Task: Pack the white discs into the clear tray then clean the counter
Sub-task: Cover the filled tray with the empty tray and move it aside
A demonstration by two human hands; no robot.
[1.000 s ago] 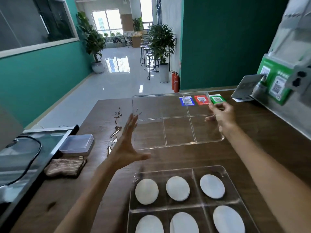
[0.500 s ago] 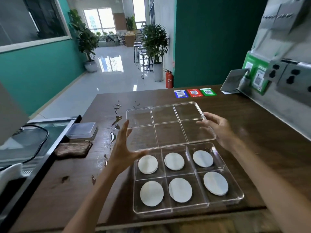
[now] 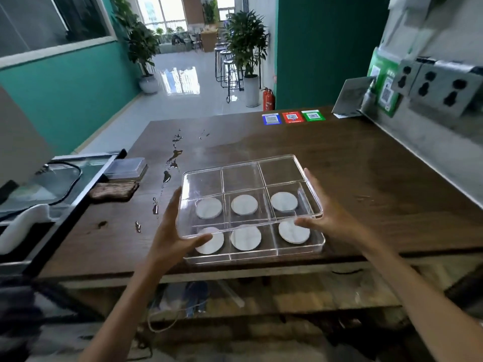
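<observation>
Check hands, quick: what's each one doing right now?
Left hand: holding the clear lid by its left edge, thumb under the near corner.
Right hand: holding the lid's right edge, above the tray of discs.

Six white discs; two clear trays; three QR cards.

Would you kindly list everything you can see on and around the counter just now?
white discs: six, white, one per tray compartment
clear tray: one, near counter edge
clear lid: one, held above tray, offset toward the far side
counter: one, dark wood
spilled water: drops, left of tray
brown cloth: one, counter's left edge
QR stickers: three, blue, red, green, far edge
left hand: grips lid's left edge
right hand: holds lid's right edge
</observation>
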